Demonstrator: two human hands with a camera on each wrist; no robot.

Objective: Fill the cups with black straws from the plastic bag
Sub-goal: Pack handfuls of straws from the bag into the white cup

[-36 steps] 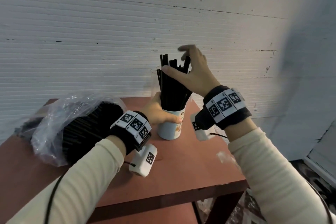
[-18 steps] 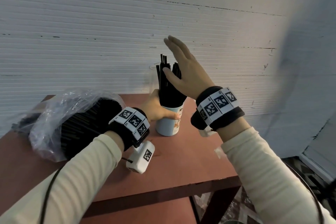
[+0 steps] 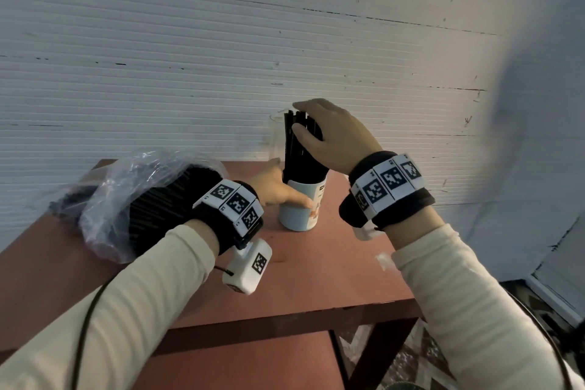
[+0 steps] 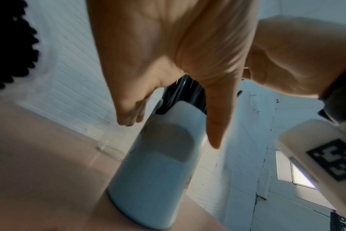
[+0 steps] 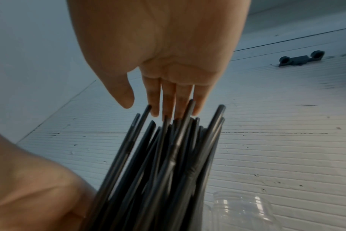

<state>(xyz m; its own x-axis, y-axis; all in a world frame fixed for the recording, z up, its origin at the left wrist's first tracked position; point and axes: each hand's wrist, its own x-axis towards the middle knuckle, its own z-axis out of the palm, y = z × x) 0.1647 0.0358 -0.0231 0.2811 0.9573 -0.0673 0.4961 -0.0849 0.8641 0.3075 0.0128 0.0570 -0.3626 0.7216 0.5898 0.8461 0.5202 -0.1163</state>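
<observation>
A white paper cup (image 3: 297, 215) stands on the red-brown table (image 3: 316, 279), packed with black straws (image 3: 300, 158). My left hand (image 3: 285, 196) grips the cup from its left side, thumb across the front. In the left wrist view that hand (image 4: 172, 132) wraps the cup (image 4: 156, 171), thumb on the right, fingers on the left. My right hand (image 3: 297, 117) arches over the straw tops. In the right wrist view its straight fingers (image 5: 168, 100) touch the tips of the straws (image 5: 168, 156). The plastic bag (image 3: 126, 199) of black straws lies at the left.
An empty clear plastic cup (image 3: 274, 136) stands behind the white one by the white wall; it also shows in the right wrist view (image 5: 245, 209). The table's front edge (image 3: 285, 323) is near me, its right edge close to my right arm.
My right hand was raised flat beside the straws and has come down over their tops. The fanned straws now stand closer together. My left hand stays on the cup.
</observation>
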